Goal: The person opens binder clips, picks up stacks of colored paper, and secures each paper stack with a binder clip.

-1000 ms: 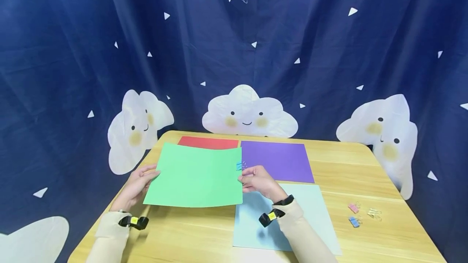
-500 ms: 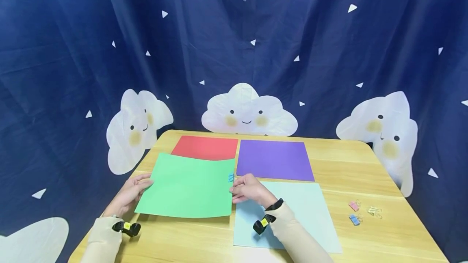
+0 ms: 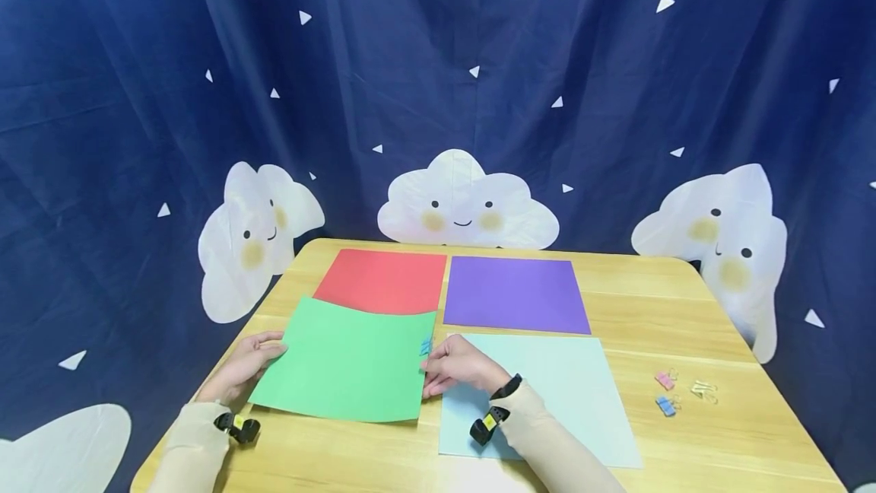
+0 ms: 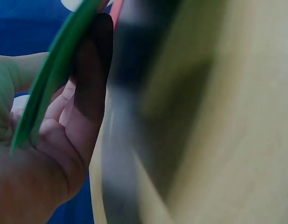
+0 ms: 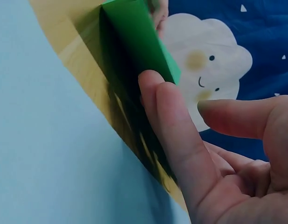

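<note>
Hands at work with a green sheet (image 3: 345, 364), clock positions being read from its centre in the head view, with 12 pointing away from the person. The left hand (image 3: 241, 365), at 9 o'clock, pinches the sheet's edge, thumb on one face and fingers on the other. The right hand (image 3: 461, 365), at 3 o'clock, has its thumb stretched well apart from two straight fingers, whose tips meet the sheet's opposite edge. A light-blue clip (image 3: 426, 346) sits on that edge, just beyond the right hand. The green sheet is bowed and partly raised from the wooden table (image 3: 684, 318); toward 1 o'clock its far edge hides the near strip of a red sheet (image 3: 386, 280), though contact between the two cannot be told. A purple sheet (image 3: 516, 294) lies flat at 2 o'clock, and a pale blue sheet (image 3: 547, 386) lies between 3 and 4, beneath the right wrist. Farther out, near 3 o'clock, rest a pink clip (image 3: 664, 380), a darker blue clip (image 3: 665, 406) and a pale metallic clip (image 3: 699, 389). A navy curtain (image 3: 356, 52) printed with smiling clouds hangs behind, at 12 o'clock.
</note>
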The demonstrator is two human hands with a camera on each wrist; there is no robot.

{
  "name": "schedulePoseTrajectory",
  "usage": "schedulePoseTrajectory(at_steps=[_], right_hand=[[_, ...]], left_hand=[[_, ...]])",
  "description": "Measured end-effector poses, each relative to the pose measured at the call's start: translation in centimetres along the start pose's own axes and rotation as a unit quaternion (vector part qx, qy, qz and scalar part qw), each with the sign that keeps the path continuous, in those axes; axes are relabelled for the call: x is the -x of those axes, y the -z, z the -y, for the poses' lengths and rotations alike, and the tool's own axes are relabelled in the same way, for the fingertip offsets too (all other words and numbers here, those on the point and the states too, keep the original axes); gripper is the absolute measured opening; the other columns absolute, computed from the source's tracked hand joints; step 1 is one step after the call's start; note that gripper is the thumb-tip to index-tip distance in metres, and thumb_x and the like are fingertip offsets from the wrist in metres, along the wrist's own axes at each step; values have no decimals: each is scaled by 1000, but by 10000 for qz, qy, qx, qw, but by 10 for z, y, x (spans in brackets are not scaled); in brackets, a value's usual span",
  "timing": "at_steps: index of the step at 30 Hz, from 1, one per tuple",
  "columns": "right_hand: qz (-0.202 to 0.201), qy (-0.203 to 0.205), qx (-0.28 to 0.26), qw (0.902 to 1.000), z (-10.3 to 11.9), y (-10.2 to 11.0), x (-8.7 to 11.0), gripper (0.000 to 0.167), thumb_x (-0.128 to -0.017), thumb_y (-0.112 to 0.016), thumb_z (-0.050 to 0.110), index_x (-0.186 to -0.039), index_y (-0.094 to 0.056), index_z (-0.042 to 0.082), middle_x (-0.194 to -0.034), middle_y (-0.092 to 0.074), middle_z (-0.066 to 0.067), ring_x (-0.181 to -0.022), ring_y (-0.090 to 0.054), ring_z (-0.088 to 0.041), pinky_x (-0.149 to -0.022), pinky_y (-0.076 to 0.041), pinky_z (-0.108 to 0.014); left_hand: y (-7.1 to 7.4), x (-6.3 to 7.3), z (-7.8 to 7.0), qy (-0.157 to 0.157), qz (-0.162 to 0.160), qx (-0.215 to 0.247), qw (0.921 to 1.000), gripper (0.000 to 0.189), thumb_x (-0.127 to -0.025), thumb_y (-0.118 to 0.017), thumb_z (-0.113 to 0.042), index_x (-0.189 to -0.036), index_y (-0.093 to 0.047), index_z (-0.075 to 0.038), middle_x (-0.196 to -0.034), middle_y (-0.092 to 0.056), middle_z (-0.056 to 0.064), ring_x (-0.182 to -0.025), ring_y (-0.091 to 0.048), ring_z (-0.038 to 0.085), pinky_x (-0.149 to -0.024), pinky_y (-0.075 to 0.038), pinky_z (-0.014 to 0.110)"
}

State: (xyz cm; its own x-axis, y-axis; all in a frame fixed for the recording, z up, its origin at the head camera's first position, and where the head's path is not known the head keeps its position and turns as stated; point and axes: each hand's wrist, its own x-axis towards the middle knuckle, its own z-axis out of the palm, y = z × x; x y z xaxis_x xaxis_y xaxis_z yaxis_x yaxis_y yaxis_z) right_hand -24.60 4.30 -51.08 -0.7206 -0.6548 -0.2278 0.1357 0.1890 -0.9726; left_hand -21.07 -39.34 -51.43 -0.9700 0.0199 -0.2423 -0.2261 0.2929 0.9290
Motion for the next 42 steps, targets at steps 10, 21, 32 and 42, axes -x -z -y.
schedulePoseTrajectory(at_steps=[10, 21, 32, 42], right_hand=[[146, -132, 118, 9997, -1, -5, 3, 27, -101, -66, 13, -86, -75, -8, -77, -76, -21, -61, -74, -15, -60, -63, -27], [222, -308, 212, 9991, -3, -6, 2, 29, -101, -67, 16, -84, -76, -6, -77, -77, -20, -60, -74, -16, -59, -63, -27], [285, -345, 290, 9986, -1, -9, 5, 30, -101, -67, 17, -85, -76, -7, -76, -76, -20, -60, -74, -16, -60, -63, -28], [327, -380, 344, 9982, 3, -11, 8, 31, -102, -66, 18, -86, -76, -7, -78, -76, -24, -61, -75, -18, -61, -64, -30]], left_hand=[[-4, 5, 3, 294, -241, -388, 9985, 55, -105, -56, -13, -149, -38, 13, -85, -75, -3, -69, -72, 13, -63, -63, 35], [-4, 7, -13, -51, -556, -2279, 9721, 46, -104, -58, -13, -137, -51, 18, -114, -67, 23, -100, -62, 21, -79, -49, 27], [-10, 16, -24, 3, -458, -2676, 9624, 53, -106, -55, -15, -141, -44, 23, -134, -56, 39, -127, -53, 54, -102, -50, 58], [-11, 16, -28, -37, -414, -2987, 9535, 53, -107, -53, -19, -139, -47, 23, -138, -53, 43, -126, -54, 56, -98, -53, 58]])
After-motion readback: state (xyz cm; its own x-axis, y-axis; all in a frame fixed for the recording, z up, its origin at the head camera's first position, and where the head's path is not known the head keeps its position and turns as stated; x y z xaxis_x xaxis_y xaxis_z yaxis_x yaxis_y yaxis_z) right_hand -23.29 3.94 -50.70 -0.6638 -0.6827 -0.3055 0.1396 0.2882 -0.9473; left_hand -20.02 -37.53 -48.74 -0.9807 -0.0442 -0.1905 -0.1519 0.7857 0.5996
